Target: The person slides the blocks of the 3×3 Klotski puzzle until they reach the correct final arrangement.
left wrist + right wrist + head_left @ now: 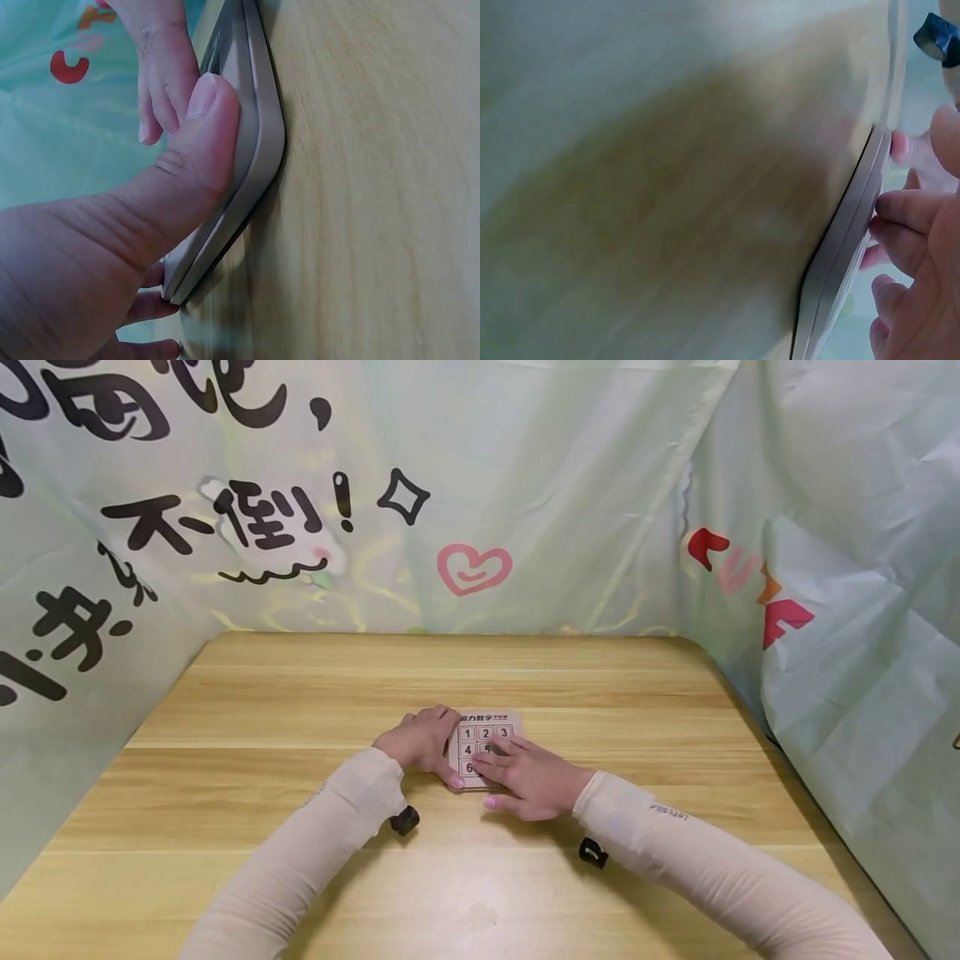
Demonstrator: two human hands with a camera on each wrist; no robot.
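Note:
A flat, pale number sliding puzzle [486, 733] lies on the table, its tiles 1 to 6 at least partly visible. My left hand [423, 741] holds it by the left side, thumb at the near corner and fingers toward the far corner. From the right, my right hand [536, 777] lays extended fingers on the tiles and covers the lower right ones. In the left wrist view the puzzle's two-layer edge [259, 135] shows beside the left thumb. Fingertips of the right hand [922, 262] touch the puzzle's face in the right wrist view.
The wooden table [300, 677] runs back to a pale printed curtain [555, 485], which also hangs along both sides. Black clips [405, 820] hang under the wrists of the beige sleeves [300, 843].

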